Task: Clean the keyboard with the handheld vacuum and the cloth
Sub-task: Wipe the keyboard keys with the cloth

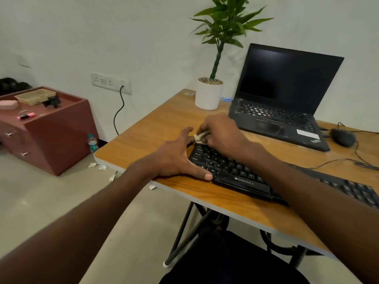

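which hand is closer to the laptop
Right. The right hand, holding the cloth, sits just in front of the laptop. The left hand rests farther away, at the keyboard's left end.

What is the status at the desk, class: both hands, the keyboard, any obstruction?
Left hand flat, bracing black Zebronics keyboard. Right hand gripping pale crumpled cloth at keyboard's top-left corner. Nothing in the way.

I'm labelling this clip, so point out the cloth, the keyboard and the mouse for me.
cloth (200, 137): head view, on the bunched pale fold showing under the right hand's fingers.
keyboard (244, 179): head view, on the front edge by the printed logo.
mouse (343, 136): head view, on its rounded dark back.
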`<state>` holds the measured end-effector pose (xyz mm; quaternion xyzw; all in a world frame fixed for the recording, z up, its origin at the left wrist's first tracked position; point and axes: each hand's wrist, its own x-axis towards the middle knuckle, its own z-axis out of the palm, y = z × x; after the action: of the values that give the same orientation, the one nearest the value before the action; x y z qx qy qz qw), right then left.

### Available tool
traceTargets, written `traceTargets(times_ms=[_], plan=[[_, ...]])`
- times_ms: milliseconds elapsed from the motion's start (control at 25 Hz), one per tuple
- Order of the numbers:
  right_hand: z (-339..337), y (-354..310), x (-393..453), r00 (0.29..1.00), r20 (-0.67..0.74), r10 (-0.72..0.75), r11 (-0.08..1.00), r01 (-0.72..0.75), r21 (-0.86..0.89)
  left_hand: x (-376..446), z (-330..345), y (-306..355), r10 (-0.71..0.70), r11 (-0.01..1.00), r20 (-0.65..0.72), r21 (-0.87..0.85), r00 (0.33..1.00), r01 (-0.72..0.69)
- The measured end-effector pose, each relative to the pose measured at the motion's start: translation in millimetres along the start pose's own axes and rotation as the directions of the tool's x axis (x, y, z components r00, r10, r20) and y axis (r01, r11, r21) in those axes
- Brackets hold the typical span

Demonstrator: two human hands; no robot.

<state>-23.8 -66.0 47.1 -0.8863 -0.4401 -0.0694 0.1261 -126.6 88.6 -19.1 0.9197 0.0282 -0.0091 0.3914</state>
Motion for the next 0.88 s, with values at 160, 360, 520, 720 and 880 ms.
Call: traceTargets(times_ms=[160,360,520,720,880], plan=[[-12.6,3.4,4.9,0.989,0.126,0.080,0.996,-0.075,-0.046,0.9,-0.9,1.8,-0.018,0.999,0.014,0.041,1.000,0.017],[-3.0,2.9,-5.4,0.993,0.066,0.100,0.995,-0.097,-0.037,-0.1,0.8,2.9,0.015,0.998,0.000,0.068,1.000,-0.015],[-4.7,6.2,-11.1,0.983,-0.032,0.183,0.982,-0.184,-0.035,1.1,0.9,1.7,0.002,0.998,-0.002,0.065,1.000,-0.002],[-2.7,-6.6,-20.3,0.997,0.076,0.026,0.996,-0.032,0.086,0.2,1.7,2.4,-0.005,0.997,-0.003,0.076,1.000,0.005],[-9.7,-17.8,-6.6,0.986,0.142,0.090,0.995,-0.096,0.035,0.2,2.5,2.2,-0.022,0.998,-0.027,0.059,0.999,0.023]])
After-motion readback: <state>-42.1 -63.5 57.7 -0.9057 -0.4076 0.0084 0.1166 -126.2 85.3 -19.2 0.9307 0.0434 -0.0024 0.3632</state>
